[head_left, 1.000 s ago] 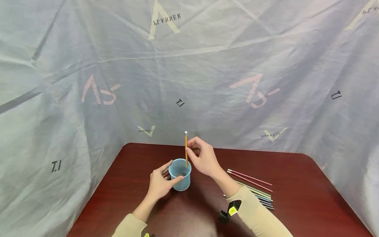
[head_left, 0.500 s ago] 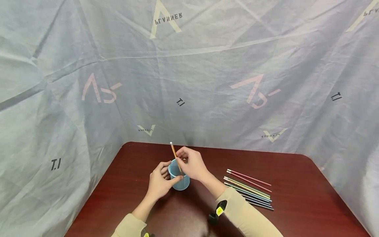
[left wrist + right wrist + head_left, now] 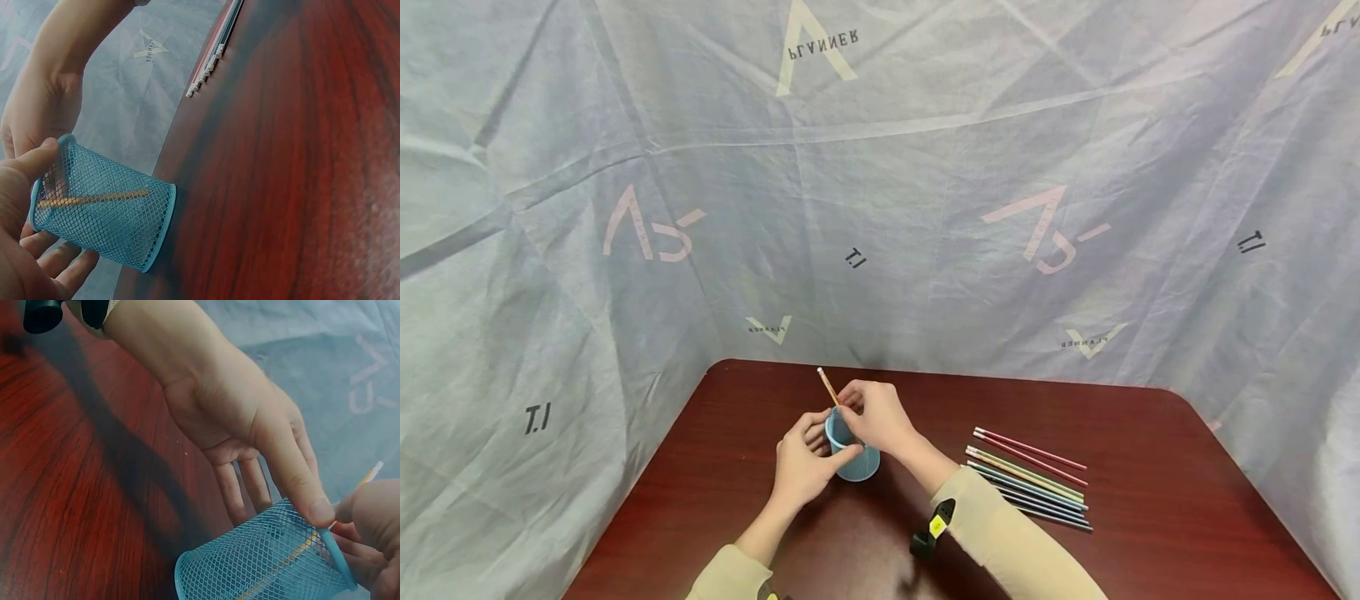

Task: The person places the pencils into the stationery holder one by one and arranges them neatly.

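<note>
Head view, nearest the body: two tan sleeves lead forward over the dark red table [image 3: 715, 500]. Left hand [image 3: 801, 468] wraps the blue mesh cup [image 3: 855, 461] from the left, thumb along the rim, fingers curled behind the wall; the left wrist view confirms this hold [image 3: 22, 206]. Right hand [image 3: 872, 417] sits over the cup mouth and pinches the yellow pencil [image 3: 827, 387] between its fingertips.

The pencil stands inside the cup, lower end at the bottom, upper end with its white eraser tilted up and to the left beyond the rim. Through the mesh its shaft shows as a thin orange-yellow line [image 3: 94, 199].

Progress, as judged: one pencil is seated in the cup but not yet released. To the right, well apart from the cup, a row of coloured pencils [image 3: 1030, 483] lies flat on the table, apparently untouched.

Beyond the table hangs a grey printed cloth [image 3: 925, 167].
</note>
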`<state>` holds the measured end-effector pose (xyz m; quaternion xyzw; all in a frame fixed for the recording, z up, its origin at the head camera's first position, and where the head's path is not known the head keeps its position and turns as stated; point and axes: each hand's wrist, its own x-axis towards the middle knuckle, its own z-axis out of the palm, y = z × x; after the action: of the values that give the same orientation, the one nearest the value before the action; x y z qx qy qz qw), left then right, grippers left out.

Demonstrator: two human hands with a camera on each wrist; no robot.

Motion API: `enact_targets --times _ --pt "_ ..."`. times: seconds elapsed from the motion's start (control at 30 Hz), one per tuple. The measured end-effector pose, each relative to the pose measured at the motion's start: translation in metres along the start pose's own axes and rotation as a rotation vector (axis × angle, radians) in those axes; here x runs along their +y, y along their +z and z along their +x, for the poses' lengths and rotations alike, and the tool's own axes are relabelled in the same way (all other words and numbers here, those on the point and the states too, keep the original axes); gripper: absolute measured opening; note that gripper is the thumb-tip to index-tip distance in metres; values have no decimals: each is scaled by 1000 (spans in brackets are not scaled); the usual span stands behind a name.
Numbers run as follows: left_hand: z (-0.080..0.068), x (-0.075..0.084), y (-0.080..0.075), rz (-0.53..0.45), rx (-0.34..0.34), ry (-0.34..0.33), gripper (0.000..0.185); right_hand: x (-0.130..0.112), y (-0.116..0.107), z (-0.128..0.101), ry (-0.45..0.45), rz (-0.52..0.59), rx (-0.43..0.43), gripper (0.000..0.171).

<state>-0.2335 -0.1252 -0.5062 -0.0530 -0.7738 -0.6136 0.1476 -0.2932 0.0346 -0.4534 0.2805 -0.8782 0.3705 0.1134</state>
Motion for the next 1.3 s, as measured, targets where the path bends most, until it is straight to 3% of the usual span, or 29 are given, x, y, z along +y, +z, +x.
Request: enact_targets --times 0.5,1.03,1.3 --pt "-2 -2 0 39 1 7 65 0 6 5 12 -52 -14 6" --pt "-2 -1 0 171 29 136 62 -1 8 5 -23 -46 36 3" --pt "-3 1 3 212 42 144 64 0 9 7 -23 -82 3 5"
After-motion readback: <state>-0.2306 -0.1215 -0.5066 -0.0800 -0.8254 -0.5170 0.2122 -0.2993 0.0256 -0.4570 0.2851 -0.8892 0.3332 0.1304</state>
